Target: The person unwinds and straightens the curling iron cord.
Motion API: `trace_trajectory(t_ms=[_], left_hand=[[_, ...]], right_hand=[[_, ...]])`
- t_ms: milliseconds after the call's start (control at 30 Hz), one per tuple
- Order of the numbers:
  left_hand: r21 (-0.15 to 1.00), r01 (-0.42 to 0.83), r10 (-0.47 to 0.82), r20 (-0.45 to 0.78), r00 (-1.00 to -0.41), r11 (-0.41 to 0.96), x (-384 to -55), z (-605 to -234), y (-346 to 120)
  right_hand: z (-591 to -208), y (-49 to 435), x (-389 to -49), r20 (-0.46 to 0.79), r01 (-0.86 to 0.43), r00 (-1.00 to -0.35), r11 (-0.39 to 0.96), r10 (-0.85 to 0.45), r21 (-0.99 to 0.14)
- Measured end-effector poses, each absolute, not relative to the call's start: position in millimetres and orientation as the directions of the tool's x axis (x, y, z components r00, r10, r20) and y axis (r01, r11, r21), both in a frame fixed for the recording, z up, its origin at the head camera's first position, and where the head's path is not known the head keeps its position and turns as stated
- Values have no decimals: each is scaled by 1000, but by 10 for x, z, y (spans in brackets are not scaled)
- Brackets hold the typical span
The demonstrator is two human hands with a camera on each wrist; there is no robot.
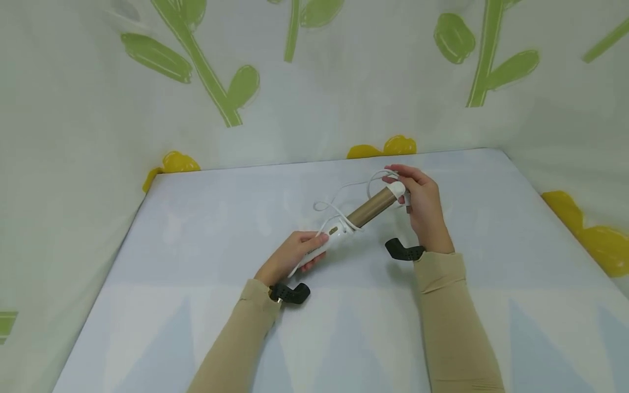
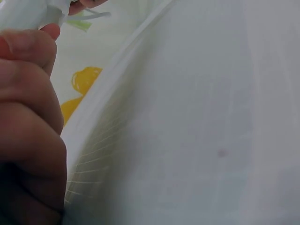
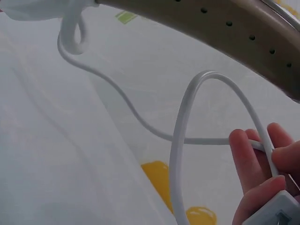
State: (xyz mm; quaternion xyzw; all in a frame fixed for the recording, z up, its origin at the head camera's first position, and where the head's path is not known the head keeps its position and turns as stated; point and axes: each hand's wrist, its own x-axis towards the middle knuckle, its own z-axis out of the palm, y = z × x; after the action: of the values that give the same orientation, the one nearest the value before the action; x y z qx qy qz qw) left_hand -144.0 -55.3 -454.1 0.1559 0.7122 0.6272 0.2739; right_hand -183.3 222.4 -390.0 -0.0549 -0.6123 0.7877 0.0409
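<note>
A curling iron (image 1: 373, 208) with a white handle and a bronze barrel is held at a slant above the table. My left hand (image 1: 294, 252) grips its handle, thumb on top near the buttons. Beside the white tip, my right hand (image 1: 425, 202) pinches the white power cord (image 3: 176, 164), which loops loosely along the barrel. The white plug (image 3: 276, 211) shows at the lower right of the right wrist view, against the fingers. Small holes line the barrel there. In the left wrist view, curled fingers (image 2: 30, 93) wrap round the handle, most of which is out of frame.
Under both arms lies a table (image 1: 196, 234) with a pale cover and light blue triangles near its front. A white curtain (image 1: 344, 98) with green leaves and yellow flowers hangs behind and at the sides. Each wrist wears a black camera (image 1: 292, 293).
</note>
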Motion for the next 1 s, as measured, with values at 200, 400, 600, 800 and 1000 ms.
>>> trace_trajectory(t_ms=[200, 400, 600, 800, 1000], left_hand=[[969, -23, 603, -173, -778, 247, -1309, -4412, -550], [950, 105, 625, -108, -773, 294, -1332, -4636, -516], [942, 95, 619, -134, -774, 322, -1344, -4677, -514], [925, 130, 601, -121, -790, 357, -1346, -4676, -494], [897, 156, 596, -137, -791, 414, -1350, -4687, -415]], right_hand=[[-3860, 2219, -1757, 15, -22, -999, -192, 36, -981], [-3746, 2323, -1634, 47, -49, -999, 164, -13, -985], [-3677, 2315, -1548, 99, -105, -994, 392, -34, -914], [-3619, 2208, -1541, 188, -193, -981, 400, -54, -896], [-3572, 2218, -1501, 216, -228, -973, 400, -76, -888]])
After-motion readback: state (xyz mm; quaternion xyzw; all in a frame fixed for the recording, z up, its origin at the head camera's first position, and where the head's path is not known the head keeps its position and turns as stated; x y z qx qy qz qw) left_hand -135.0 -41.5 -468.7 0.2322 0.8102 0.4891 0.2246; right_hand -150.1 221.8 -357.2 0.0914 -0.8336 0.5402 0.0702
